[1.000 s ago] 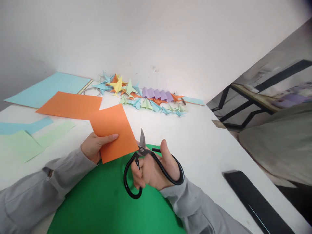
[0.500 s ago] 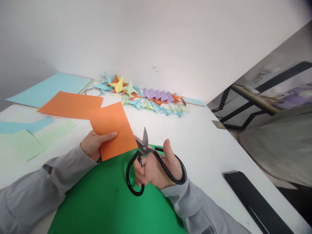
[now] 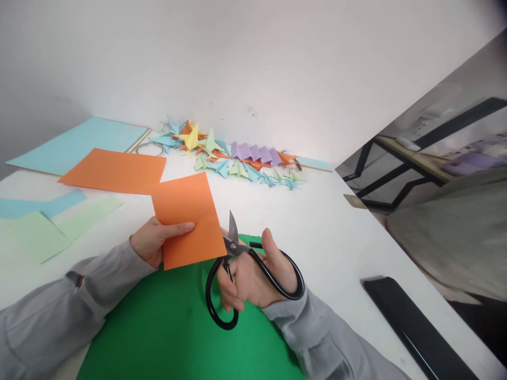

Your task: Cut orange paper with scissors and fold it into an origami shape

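Observation:
My left hand (image 3: 152, 241) pinches an orange paper rectangle (image 3: 189, 219) by its left edge, thumb on top, holding it tilted above the table. My right hand (image 3: 253, 274) grips black-handled scissors (image 3: 233, 264), thumb through the right loop and fingers round the left one. The blades point up and away and touch the paper's lower right edge; one blade is hidden behind the sheet. Both hands hover over a large green sheet (image 3: 174, 327) lying at the near edge.
A larger orange sheet (image 3: 113, 170), a light blue sheet (image 3: 79, 143) and pale green and blue offcuts (image 3: 37, 232) lie to the left. Folded paper figures (image 3: 233, 155) line the wall at the back. A black flat object (image 3: 412, 327) lies at the right on the white table (image 3: 332, 237).
The orange rectangle has shifted slightly right and down toward the scissors. The scissors' blades now meet its lower right edge, and my right hand has dropped a little.

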Motion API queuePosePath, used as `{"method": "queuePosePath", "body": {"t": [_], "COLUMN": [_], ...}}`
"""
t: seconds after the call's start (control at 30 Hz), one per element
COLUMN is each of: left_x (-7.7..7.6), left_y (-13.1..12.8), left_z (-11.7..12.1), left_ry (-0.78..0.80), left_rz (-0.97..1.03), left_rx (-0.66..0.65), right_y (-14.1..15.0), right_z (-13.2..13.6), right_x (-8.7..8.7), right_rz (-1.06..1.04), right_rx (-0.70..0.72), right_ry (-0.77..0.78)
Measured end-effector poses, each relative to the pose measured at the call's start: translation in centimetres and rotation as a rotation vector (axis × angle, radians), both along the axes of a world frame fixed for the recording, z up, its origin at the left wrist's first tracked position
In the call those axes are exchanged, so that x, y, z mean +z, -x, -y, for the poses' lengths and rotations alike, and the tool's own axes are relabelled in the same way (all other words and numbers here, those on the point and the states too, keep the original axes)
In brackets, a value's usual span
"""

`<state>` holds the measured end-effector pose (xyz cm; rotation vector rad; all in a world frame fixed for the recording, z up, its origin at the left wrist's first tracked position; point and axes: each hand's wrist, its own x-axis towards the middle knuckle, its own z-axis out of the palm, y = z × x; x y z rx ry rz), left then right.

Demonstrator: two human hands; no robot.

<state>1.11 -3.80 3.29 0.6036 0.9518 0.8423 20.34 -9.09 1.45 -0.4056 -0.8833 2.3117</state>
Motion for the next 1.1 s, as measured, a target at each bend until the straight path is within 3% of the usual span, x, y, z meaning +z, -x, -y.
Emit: {"method": "queuePosePath", "body": {"t": [0.3,0.53,0.87,1.1], "left_x": [0.44,0.56,-0.01,0.02], "left_y": [1.0,0.82,0.6,0.46], "left_z": [-0.57,-0.67,-0.82,-0.7], "left_ry": [0.074,-0.013,-0.17,-0.197], "left_rz": [0.037,0.006,-0.088,-0.099], "left_rx": [-0.001,-0.082,0.016,0.063], "right_y": [-0.41,-0.58,-0.4,-0.39], "right_z": [0.16,0.22,0.05,-0.32], "right_x": [0.51,0.36,0.51,-0.02], "right_rz": [0.001,-0.048,0.009,-0.013], "right_rx": [0.043,0.054,0.018,0.004], "right_ry": [0.039,0.043,0.033,0.012]}}
